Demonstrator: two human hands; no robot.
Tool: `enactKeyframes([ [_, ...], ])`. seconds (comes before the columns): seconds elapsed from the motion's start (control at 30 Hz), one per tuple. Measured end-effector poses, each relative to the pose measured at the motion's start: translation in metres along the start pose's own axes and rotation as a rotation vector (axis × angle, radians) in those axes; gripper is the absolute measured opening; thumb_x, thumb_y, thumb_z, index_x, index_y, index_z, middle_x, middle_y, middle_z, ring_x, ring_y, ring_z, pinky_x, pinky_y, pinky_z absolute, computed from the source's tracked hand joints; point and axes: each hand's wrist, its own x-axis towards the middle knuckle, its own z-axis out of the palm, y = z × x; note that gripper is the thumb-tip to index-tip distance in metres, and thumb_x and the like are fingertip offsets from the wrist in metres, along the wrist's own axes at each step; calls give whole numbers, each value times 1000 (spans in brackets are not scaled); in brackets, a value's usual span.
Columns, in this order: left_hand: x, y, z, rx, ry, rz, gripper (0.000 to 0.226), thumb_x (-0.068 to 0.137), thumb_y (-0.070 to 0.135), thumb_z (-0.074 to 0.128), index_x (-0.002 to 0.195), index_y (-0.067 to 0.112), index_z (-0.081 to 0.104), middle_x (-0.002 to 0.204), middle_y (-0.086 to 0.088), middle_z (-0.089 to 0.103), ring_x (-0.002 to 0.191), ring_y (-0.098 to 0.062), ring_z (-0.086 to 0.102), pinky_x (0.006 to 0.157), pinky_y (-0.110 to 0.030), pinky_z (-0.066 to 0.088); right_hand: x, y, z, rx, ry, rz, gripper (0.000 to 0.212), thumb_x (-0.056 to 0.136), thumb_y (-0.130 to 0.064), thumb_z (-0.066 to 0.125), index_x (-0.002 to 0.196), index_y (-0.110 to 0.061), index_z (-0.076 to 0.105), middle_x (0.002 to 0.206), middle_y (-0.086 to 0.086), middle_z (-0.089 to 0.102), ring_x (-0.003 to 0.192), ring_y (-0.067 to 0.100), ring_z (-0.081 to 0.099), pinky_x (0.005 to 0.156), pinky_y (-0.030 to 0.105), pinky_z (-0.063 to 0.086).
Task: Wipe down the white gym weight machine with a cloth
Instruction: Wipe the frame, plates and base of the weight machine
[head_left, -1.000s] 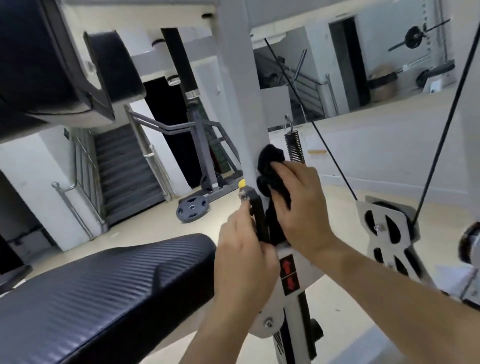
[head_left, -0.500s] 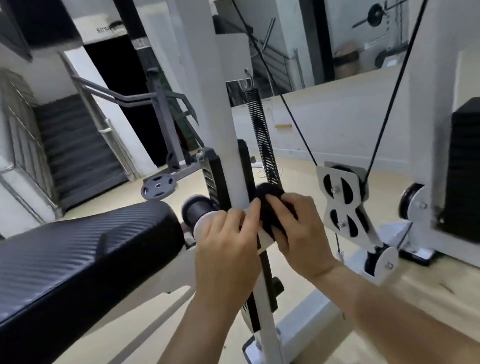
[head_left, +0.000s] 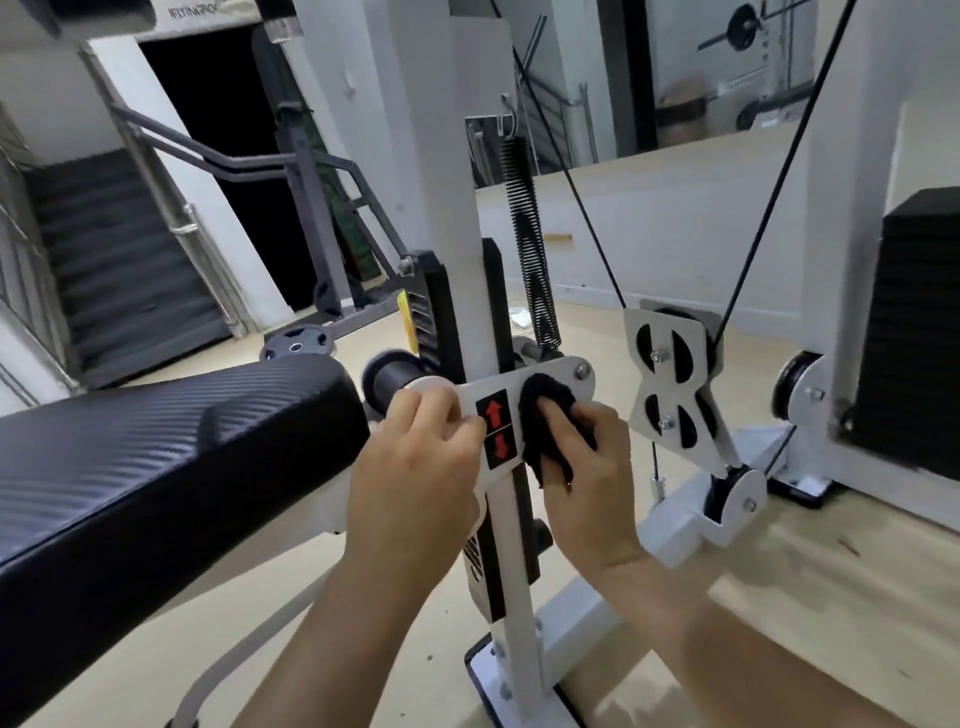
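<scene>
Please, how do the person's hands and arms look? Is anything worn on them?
The left hand and the right hand are bare: no gloves, and no ring shows. The forearms are bare too, with no sleeve, watch or band as far as the picture's edge.

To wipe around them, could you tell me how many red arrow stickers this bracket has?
2: the upper sticker and the lower sticker beneath it on the bracket, between the left hand and the cloth. More may be hidden.
</scene>
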Motion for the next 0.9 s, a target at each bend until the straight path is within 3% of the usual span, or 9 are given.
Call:
enactKeyframes([
  [0.13, -10, -4, -1, 1, -81, 26, 45, 44, 11, 92, 85, 9, 75, 98, -9, 64, 91, -28, 58, 56, -32, 53, 5, -13, 7, 267, 146, 295, 42, 90, -13, 50, 130, -21, 58, 110, -13, 41, 103, 5, 49, 91, 12, 43],
  [0.23, -13, 0, 5, -22, -102, 8, 46, 47, 8, 88, 91, 9, 75, 99, -10, 66, 90, -31, 62, 52, -34, 54, 28, -1, -4, 205, 146, 259, 45, 88, -4, 50, 130, -19, 59, 117, -8, 42, 101, -3, 44, 92, 1, 37],
  [0.33, -17, 10, 19, -41, -102, 36, 38, 60, 0, 74, 96, 11, 73, 103, -10, 67, 82, -30, 62, 51, -36, 51, 8, 2, 3, 202, 21, 272, 52, 91, 6, 49, 137, -19, 53, 120, -5, 42, 102, 0, 47, 92, 6, 40],
  [0.47, -18, 14, 31, -29, -43, 109, 34, 71, 0, 60, 100, 12, 72, 103, -8, 67, 75, -27, 59, 52, -34, 46, -66, -12, 4, 391, -238, 417, 48, 98, -1, 46, 134, -33, 49, 124, -6, 43, 97, 7, 59, 82, 10, 46],
  [0.57, -17, 10, 35, -65, -27, 77, 36, 69, -2, 60, 100, 12, 71, 101, -7, 65, 76, -27, 58, 52, -34, 45, -38, -7, -8, 353, -33, 388, 43, 95, -19, 49, 135, -36, 50, 121, -21, 37, 110, -7, 49, 89, 2, 37],
  [0.67, -21, 11, 39, -50, -42, 95, 36, 71, -2, 65, 104, 11, 71, 104, -9, 65, 81, -29, 60, 56, -36, 49, 24, -4, -4, 244, 69, 361, 51, 99, -28, 41, 149, -20, 33, 141, -11, 35, 130, -4, 37, 107, 10, 30],
  [0.73, -23, 11, 39, -33, -41, 111, 35, 73, -1, 62, 105, 12, 70, 106, -8, 65, 84, -29, 60, 60, -37, 48, 23, -9, 9, 305, -14, 285, 51, 103, -24, 36, 152, -24, 22, 147, -8, 40, 134, 5, 39, 111, 24, 35],
  [0.8, -24, 12, 40, -19, -32, 115, 34, 76, 0, 58, 106, 13, 70, 105, -7, 66, 85, -27, 61, 65, -37, 46, -19, -10, 27, 389, -163, 226, 48, 104, -23, 39, 150, -32, 26, 141, -12, 49, 130, 4, 46, 102, 18, 42],
  [0.9, -27, 19, 47, 6, -64, 120, 31, 75, 3, 50, 94, 13, 72, 98, -4, 67, 83, -25, 63, 72, -36, 43, -95, 3, 31, 288, -508, 291, 57, 98, -10, 46, 150, -20, 26, 149, 0, 41, 137, 19, 40, 109, 25, 35],
])
